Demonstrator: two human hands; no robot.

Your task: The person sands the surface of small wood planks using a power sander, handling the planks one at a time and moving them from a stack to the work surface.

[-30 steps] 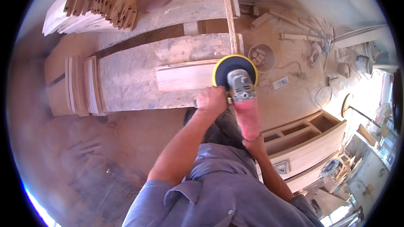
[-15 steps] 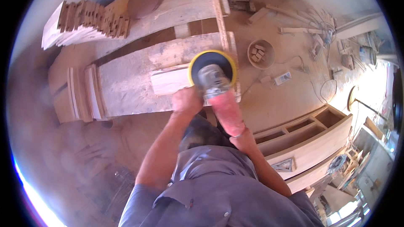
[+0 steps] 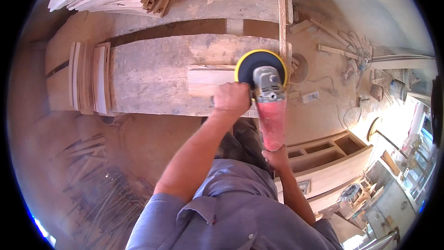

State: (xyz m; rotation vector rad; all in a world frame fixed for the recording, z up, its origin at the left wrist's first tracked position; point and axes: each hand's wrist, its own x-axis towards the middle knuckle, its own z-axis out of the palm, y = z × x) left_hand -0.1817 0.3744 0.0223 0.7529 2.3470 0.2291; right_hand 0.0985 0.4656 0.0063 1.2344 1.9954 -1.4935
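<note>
Head-worn wide fisheye, looking down, hands near centre

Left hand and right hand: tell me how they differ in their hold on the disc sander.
The left hand is closed beside the yellow-rimmed disc; the right hand holds the rear end of the red body. The left hand appears over the workbench; the right hand is nearer the grey-blue shirt. The left hand shows its back; the right hand is partly hidden. Both hold the disc sander.
</note>
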